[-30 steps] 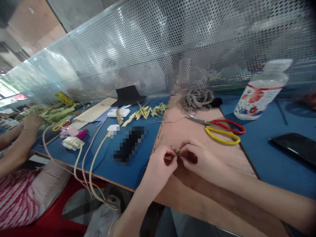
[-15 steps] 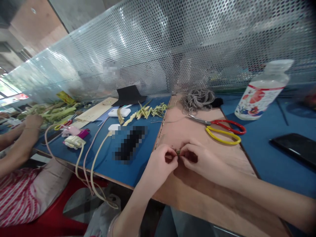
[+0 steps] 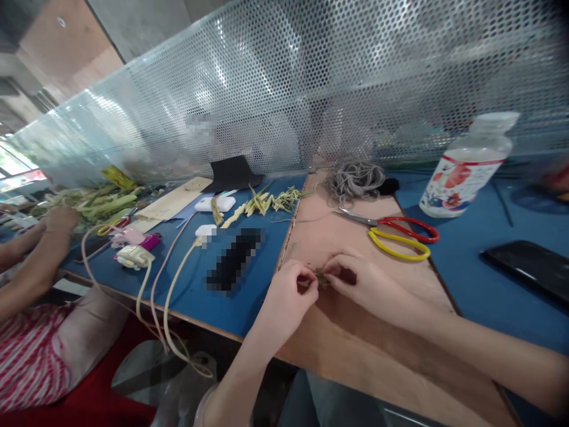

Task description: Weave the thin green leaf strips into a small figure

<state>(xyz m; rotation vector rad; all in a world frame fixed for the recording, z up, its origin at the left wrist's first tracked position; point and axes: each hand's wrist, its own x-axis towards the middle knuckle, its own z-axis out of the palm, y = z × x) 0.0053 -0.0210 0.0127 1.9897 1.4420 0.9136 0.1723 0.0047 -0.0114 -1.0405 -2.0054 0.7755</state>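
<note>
My left hand (image 3: 287, 296) and my right hand (image 3: 362, 279) meet fingertip to fingertip over a brown board (image 3: 355, 350). Both pinch one small green and brown plant piece (image 3: 320, 275) between thumb and forefinger. The piece is mostly hidden by my fingers. Scissors with one red and one yellow handle (image 3: 391, 234) lie on the board just beyond my right hand. A tangle of grey fibre (image 3: 354, 178) sits at the board's far end.
A white bottle with a red label (image 3: 462, 169) and a black phone (image 3: 528, 264) lie right on the blue table (image 3: 480, 284). Cut green stalks (image 3: 267, 201), white chargers with cables (image 3: 213, 204) and a perforated metal screen (image 3: 311, 89) are ahead. Another person's arm (image 3: 31, 261) works at left.
My hands have stayed together on the small piece, with only slight finger movement. The view has shifted a little.
</note>
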